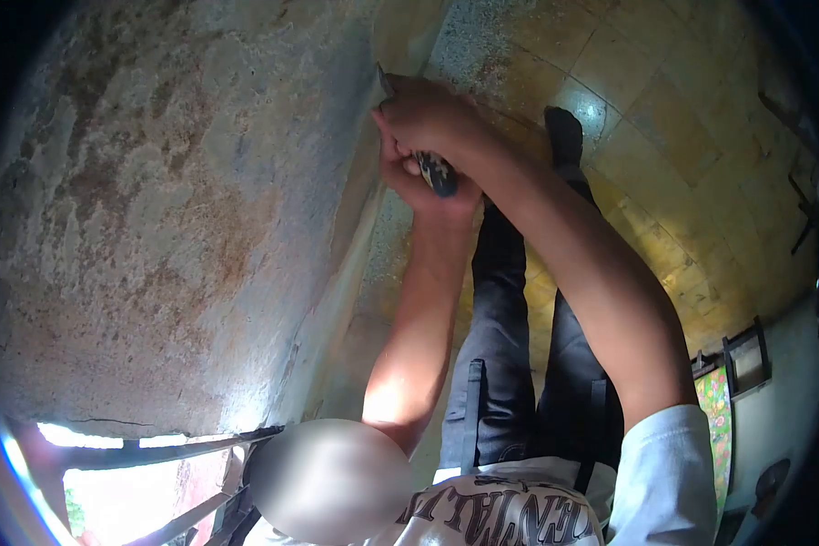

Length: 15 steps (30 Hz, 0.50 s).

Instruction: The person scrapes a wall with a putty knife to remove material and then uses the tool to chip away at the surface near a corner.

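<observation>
White shirt (510,510) with dark printed letters is nearest to the camera. Farther forward, the right hand (423,114) and the left hand (408,185) are closed tightly around one tool (439,176). Its dark patterned handle shows below the fingers; its grey tip stands at the stained wall (155,227), but whether it touches, I cannot tell.

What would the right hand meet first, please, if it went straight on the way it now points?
Most likely the wall, with the tip of the tool leading the right hand; whether that tip already touches it is unclear.
</observation>
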### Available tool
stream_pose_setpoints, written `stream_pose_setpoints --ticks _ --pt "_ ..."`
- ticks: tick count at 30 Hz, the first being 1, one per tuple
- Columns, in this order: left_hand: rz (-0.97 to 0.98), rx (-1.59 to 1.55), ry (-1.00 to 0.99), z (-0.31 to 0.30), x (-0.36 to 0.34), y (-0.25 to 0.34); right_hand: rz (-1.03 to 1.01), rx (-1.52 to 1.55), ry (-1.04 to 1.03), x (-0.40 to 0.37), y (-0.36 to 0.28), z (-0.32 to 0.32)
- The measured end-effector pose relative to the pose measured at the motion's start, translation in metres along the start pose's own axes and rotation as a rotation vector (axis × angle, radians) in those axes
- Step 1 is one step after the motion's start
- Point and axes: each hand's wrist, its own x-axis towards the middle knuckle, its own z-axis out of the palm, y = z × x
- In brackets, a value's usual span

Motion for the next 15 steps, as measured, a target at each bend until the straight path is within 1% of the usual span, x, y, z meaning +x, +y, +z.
stream_pose_setpoints --ticks 2,4,7,10,13,15 --pt "-0.001 -0.017 -0.019 -0.002 0.005 0.002 -0.021 -0.001 0.020 0.004 -0.002 -0.003" --pt "0.019 0.006 0.000 0.012 -0.004 0.001 -0.209 -0.292 0.153 0.008 0.000 0.007" --pt "-0.023 0.039 -0.219 0.003 -0.010 0.005 -0.224 -0.375 0.174 0.005 0.001 0.017" --pt "-0.004 -0.048 -0.091 0.004 -0.006 0.001 -0.176 -0.339 0.187 0.008 0.002 0.019" --pt "0.054 -0.011 -0.097 0.013 -0.014 0.000 -0.164 -0.313 0.149 0.004 -0.007 0.004" --pt "0.071 0.092 -0.060 0.005 -0.009 0.002 -0.161 -0.292 0.096 -0.003 -0.012 -0.003"
